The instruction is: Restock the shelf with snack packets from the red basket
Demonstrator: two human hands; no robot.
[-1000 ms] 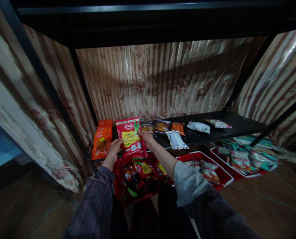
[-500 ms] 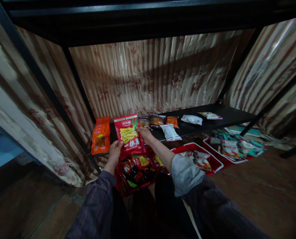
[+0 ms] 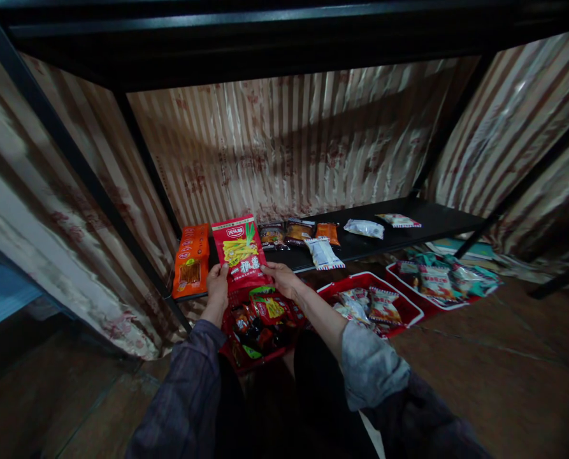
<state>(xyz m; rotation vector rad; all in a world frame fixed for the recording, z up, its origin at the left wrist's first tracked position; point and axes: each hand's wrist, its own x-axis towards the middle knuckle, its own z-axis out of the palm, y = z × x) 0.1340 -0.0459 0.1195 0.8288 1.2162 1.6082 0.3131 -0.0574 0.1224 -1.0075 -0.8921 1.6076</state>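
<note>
A red snack bag (image 3: 240, 252) with yellow sticks printed on it is held between my two hands, tilted back over the front edge of the black shelf (image 3: 411, 236). My left hand (image 3: 217, 287) pinches its lower left side, thumb on the front. My right hand (image 3: 284, 279) grips the lower right corner. Just left of the bag lies an orange snack packet (image 3: 192, 261) at the shelf's end. Below my hands a red basket (image 3: 265, 364) holds several dark and red snack packets (image 3: 258, 325).
Along the shelf lie brown packets (image 3: 299, 231), an orange packet (image 3: 328, 233), a white packet (image 3: 323, 253) and others. Two more red baskets, a middle one (image 3: 411, 326) and a right one (image 3: 449, 309), hold packets on the floor. Black shelf posts (image 3: 145, 159) and an upper shelf (image 3: 265, 44) frame the space.
My right hand has moved from the bag's upper right side down to its lower right corner. The bag's top has shifted slightly left and tilts a little more.
</note>
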